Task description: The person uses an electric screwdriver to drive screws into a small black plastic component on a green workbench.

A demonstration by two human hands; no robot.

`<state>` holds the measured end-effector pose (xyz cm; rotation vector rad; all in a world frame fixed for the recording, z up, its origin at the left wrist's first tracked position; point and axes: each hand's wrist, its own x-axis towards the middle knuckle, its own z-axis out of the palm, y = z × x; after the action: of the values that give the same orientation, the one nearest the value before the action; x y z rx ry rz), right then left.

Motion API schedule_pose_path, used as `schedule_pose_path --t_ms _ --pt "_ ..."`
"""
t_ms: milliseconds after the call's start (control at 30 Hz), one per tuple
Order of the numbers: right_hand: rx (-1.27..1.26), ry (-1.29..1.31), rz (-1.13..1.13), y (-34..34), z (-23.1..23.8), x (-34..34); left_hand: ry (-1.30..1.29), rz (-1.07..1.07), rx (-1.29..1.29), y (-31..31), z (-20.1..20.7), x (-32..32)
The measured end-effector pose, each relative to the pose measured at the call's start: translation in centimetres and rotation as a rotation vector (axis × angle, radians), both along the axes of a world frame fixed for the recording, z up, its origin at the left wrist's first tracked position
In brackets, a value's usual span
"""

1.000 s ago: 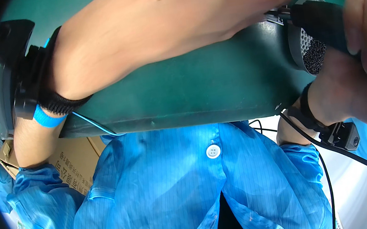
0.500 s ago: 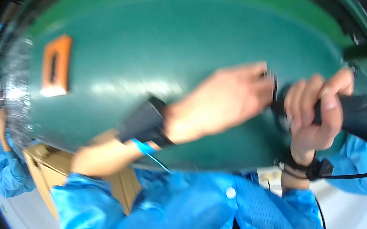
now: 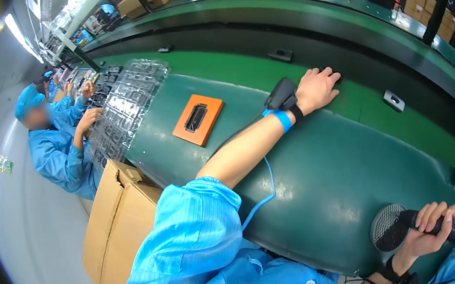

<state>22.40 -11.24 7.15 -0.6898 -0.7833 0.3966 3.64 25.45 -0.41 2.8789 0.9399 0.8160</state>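
My left hand (image 3: 317, 90) reaches out over the green strip beyond the mat. Its fingers are curved over a small black device (image 3: 336, 75), mostly hidden beneath them. At the lower right, my right hand (image 3: 431, 228) is wrapped round the dark handle of a black tool with a round grey mesh head (image 3: 387, 228). That mesh head is low over the dark green mat (image 3: 325, 186). On the mat left of my left arm lies an orange block (image 3: 214, 115) with a dark slot-shaped insert in its middle.
Small black devices (image 3: 281, 55) sit along the far green strip, one with a pale face (image 3: 394, 100). Clear plastic trays (image 3: 129, 100) stand at the mat's left end, near a co-worker (image 3: 58, 144) in blue. A cardboard box (image 3: 118, 225) is beside my left arm. Blue and black cords trail from my wrists.
My left hand has moved away from beside my right hand, forward to the far strip. The view has swung, showing more of the line. My right hand still grips the tool.
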Motion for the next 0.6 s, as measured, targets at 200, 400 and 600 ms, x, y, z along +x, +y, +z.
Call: schedule_pose_path --t_ms 200,400,600 --pt "0.013 0.066 -0.127 0.0 -0.5 0.0 0.232 0.356 0.167 8.0 3.3 -3.9" --pt "0.095 0.118 -0.051 -1.0 -1.9 1.8 0.692 0.156 0.175 17.9 -2.4 -5.7" --pt "-0.066 0.016 -0.143 -0.1 -0.1 0.2 0.315 0.251 0.190 15.6 -0.9 -6.0"
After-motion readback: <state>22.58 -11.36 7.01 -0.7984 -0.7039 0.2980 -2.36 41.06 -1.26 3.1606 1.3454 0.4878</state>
